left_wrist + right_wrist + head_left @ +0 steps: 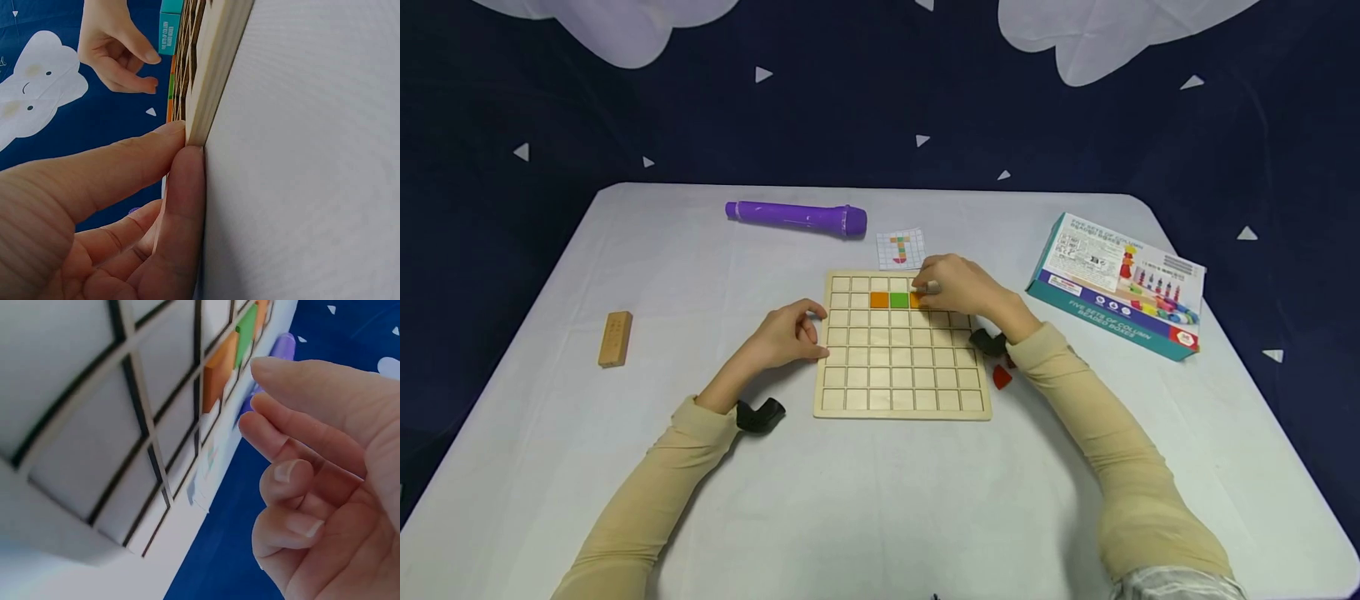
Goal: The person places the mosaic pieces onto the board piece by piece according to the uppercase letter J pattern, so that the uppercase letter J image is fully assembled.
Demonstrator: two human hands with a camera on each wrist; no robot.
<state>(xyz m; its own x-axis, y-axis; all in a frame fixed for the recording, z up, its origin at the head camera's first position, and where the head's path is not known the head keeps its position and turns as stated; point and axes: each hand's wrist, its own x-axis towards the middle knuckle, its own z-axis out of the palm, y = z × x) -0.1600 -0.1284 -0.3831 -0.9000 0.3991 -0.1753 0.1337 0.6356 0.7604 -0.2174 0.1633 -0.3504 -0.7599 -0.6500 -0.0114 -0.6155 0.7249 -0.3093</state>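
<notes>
A pale wooden grid board (pixel 901 358) lies on the table. Two orange tiles, one left (pixel 879 300) and one right (pixel 220 372), flank a green tile (pixel 898 300) in its second row from the far side. My left hand (pixel 786 335) holds the board's left edge; the left wrist view shows thumb and a finger pinching its rim (pixel 215 75). My right hand (pixel 958 287) hovers over the right orange tile, partly hiding it in the head view. Its fingers are loosely bent, with nothing between thumb and fingertips in the right wrist view.
Beyond the board lies a small pattern card (pixel 900 237), with a purple toy microphone (pixel 797 217) farther left. A teal-sided box (pixel 1112 292) sits at right and a wooden block (pixel 615 339) at left. Red pieces (pixel 1002 377) lie beside the board, partly under the right wrist.
</notes>
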